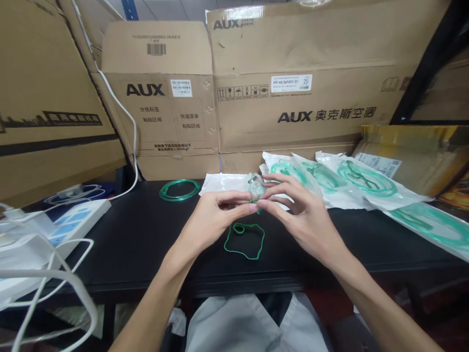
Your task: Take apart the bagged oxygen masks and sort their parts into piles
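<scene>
A clear oxygen mask (253,184) is held above the black table, between my two hands. Thumb and fingers of my left hand (218,208) pinch its near edge, where a bit of green shows. From the other side, my right hand (298,200) grips the mask with thumb and fingertips, its other fingers curved around it. Below the hands, a thin green elastic strap (262,244) lies in a loose loop with a small curl. My fingers hide part of the mask and where the strap joins it.
Coiled green tubing (179,190) lies at the left rear, beside a white pouch (222,183). Several clear packs of green tubing (361,178) are piled on the right. A white power strip (78,222) with cables occupies the left. Cardboard boxes (293,107) wall the back.
</scene>
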The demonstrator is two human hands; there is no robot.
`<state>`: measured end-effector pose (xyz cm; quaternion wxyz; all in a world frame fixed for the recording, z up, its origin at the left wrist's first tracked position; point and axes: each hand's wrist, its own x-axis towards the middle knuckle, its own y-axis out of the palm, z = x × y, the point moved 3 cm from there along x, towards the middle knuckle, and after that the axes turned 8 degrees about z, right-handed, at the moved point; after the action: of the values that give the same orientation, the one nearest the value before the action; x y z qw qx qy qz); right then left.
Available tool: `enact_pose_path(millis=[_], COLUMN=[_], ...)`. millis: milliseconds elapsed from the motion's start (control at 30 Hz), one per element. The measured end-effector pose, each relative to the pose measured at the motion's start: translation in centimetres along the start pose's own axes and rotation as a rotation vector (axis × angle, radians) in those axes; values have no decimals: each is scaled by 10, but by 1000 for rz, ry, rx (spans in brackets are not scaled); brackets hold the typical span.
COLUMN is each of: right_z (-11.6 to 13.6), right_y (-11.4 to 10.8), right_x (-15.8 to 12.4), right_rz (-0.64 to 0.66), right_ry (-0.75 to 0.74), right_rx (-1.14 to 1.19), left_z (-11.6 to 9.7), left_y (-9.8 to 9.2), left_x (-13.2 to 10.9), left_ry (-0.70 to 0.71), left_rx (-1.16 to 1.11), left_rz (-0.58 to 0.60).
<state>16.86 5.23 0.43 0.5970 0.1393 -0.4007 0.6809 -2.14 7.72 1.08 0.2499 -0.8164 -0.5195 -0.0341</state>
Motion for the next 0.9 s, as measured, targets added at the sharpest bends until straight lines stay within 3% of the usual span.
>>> enact_pose_path(millis=[367,500,633,900], right_z=[-2,0,1,2], right_y=[1,0,4,5], right_x=[-1,-1,-3,-2], right_rz=[-13,13,52,125], right_ry=[130,152,160,132], right_rx=[81,132,152,8], left_z=[1,-5,-6,4], left_y=[6,7,8,12], left_x=[-1,-2,0,3], left_ry=[58,46,49,-22], left_rx=[136,61,44,44], left_rz=[32,94,75,122])
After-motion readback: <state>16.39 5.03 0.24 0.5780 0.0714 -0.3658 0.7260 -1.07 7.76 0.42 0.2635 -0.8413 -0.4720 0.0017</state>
